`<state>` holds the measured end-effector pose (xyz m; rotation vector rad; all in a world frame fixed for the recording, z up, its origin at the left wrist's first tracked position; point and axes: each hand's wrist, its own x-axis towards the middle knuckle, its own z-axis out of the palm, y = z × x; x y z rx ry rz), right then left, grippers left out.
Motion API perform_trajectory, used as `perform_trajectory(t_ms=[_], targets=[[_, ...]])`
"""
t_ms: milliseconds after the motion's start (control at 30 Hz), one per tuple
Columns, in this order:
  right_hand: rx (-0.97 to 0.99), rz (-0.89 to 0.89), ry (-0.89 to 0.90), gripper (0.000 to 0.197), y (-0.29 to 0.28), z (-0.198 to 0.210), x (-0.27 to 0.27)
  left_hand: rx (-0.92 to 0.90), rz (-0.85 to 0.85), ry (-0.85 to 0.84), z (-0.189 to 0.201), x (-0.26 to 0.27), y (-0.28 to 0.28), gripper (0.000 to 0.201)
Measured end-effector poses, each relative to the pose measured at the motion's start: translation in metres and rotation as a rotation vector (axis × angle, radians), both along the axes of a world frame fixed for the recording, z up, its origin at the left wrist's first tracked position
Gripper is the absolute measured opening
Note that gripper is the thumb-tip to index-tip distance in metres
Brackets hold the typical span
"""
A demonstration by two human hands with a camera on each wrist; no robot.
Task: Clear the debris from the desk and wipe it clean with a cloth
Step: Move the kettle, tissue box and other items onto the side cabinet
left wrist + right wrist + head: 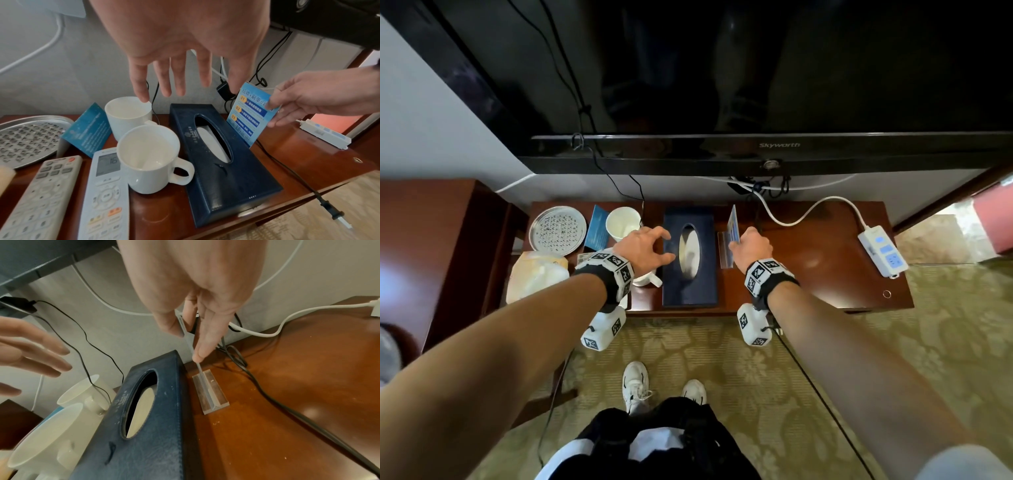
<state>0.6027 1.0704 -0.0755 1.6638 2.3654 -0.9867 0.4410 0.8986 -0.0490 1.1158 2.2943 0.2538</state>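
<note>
- Two white mugs (148, 159) sit on the brown desk (825, 260), one behind the other, just to the left of the dark blue tissue box (690, 270).
- My left hand (643, 248) hangs over the mugs and the left edge of the tissue box. Its fingers (139, 84) are spread and loose, and it holds nothing.
- My right hand (751, 245) pinches a blue card (249, 116) between thumb and fingers. The card stands up straight, just right of the tissue box.
- The bottom edge of the card sits in the slot of a clear plastic stand (209, 394) that lies flat on the desk.
- Little pale crumbs (216, 423) are scattered on the desk by the stand.
- Two remotes (104, 194) lie side by side at the front left, next to the near mug.
- A round metal tray (558, 228) with holes is at the far left, and another blue card (88, 129) leans between it and the far mug.
- A white power strip (881, 250) lies at the right end of the desk, well apart from my hands, with its white cord going to the wall.
- A black cord (287, 407) runs across the desk to the right of the stand.
- I see no cloth.
</note>
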Motion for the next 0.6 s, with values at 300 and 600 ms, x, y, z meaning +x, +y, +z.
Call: perform_trajectory(t_ms=[300,600], targets=[[0.033,0.066,0.065,0.046,-0.004,0.015,0.009,-0.011,0.018,0.035,0.003,-0.006,-0.001,0.046],[0.291,0.320,0.080,0.047,-0.004,0.056,0.012,0.116,0.029,0.037,0.025,0.005,0.001,0.044]])
